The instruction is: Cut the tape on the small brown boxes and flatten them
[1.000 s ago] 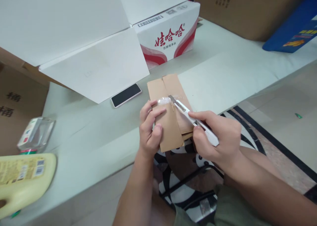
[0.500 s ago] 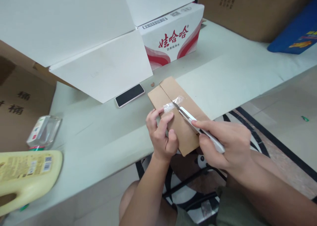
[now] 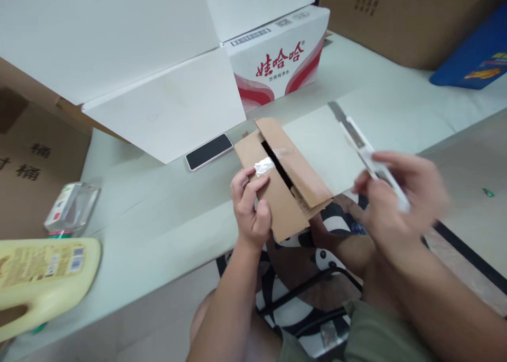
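Observation:
A small brown cardboard box rests at the table's front edge, its two top flaps parted by a dark gap. Clear tape clings to the left flap, cut at the seam. My left hand grips the box from its left side, fingers curled over the top near the tape. To the right, apart from the box, my right hand holds a white utility knife with its blade out, pointing up and left. That hand is blurred by motion. What lies inside the box is hidden in shadow.
A phone lies left of the box, in front of a large white box. Behind stands a red-and-white water carton. A clear bottle and a yellow jug are at left; a blue container is at right.
My right hand has lifted the knife off the seam and swung it to the right. The taped seam has parted and the right flap has risen. My left hand stays on the box.

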